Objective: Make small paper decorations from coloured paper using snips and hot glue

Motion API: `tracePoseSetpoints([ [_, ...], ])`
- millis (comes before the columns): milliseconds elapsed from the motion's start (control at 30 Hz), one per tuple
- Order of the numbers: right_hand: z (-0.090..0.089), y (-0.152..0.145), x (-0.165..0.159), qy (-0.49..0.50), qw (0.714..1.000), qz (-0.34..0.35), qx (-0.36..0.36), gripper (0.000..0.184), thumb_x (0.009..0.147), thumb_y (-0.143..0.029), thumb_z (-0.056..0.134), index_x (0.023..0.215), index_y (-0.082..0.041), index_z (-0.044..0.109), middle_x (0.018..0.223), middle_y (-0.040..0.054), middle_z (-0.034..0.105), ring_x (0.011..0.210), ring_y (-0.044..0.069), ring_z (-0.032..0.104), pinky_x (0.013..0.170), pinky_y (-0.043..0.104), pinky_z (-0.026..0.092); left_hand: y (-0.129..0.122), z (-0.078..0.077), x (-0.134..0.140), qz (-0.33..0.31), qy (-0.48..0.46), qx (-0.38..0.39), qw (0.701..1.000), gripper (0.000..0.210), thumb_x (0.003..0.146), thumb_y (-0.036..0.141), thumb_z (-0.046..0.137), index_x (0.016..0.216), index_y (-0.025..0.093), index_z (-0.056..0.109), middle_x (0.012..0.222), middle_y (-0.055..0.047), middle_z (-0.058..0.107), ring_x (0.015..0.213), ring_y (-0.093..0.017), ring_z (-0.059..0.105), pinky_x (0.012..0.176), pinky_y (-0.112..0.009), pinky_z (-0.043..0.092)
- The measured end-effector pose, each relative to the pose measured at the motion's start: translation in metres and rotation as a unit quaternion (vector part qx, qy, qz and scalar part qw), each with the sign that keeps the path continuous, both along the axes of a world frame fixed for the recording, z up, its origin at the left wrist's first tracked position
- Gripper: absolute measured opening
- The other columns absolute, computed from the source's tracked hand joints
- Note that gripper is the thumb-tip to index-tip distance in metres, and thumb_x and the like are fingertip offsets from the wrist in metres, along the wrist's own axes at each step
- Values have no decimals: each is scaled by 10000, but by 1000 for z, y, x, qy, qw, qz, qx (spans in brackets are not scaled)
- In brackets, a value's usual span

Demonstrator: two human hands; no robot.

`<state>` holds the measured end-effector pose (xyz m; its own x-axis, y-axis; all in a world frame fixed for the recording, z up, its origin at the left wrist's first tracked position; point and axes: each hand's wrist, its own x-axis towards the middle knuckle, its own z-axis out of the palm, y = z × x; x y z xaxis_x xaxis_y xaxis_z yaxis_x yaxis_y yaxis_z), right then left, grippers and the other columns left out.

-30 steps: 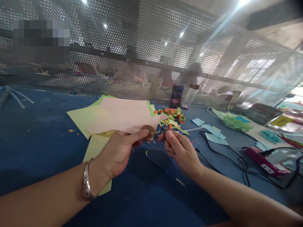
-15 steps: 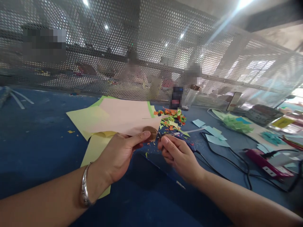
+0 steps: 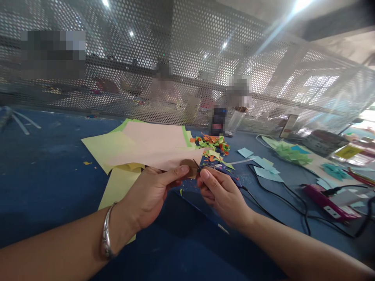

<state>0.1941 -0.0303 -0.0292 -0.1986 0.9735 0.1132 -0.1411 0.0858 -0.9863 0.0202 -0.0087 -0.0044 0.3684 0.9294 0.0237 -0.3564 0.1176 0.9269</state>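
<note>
A pale pink sheet [image 3: 152, 148] is lying over the middle of the table, its long axis running left to right, its narrowing right end pointing toward the right hand [image 3: 221, 191] and lifting in a curl. The left hand [image 3: 152, 191] is gripping the sheet's near edge by the right end, thumb on top and the other fingers closing beneath, while a brown rounded shape [image 3: 191, 168] is showing just beside the thumb. The right hand's fingers are closing around a dark pointed tool [image 3: 197, 165], whose tip is slanting far and left across that shape; its handle is being hidden by the fingers. Yellow paper [image 3: 120, 187] is reaching out beneath the sheet on the left and near sides. Paper scraps [image 3: 215, 145] are crowding just beyond the right end, and blue paper pieces [image 3: 268, 173] and a magenta power strip [image 3: 322, 199] are lying farther right. The blue tabletop [image 3: 52, 156] is stretching left and near, with a perforated screen [image 3: 187, 39] bounding the far edge.
</note>
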Motion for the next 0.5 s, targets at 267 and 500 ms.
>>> tracePoseSetpoints([
  [267, 1, -1, 0, 6, 1000, -1, 0, 426, 913, -571, 601, 758, -181, 533, 589, -82, 266, 491, 60, 203, 416, 200, 138, -3, 5, 1, 14, -26, -21, 999, 171, 761, 262, 808, 924, 210, 796, 975, -43, 767, 946, -187, 647, 814, -272, 458],
  [500, 3, -1, -1, -1, 1000, -8, -1, 448, 896, -594, 611, 751, -179, 522, 583, -85, 269, 481, 52, 203, 410, 195, 139, -3, 4, 3, 6, -34, -15, 999, 149, 783, 252, 794, 928, 218, 793, 965, -26, 768, 951, -173, 651, 826, -259, 467],
])
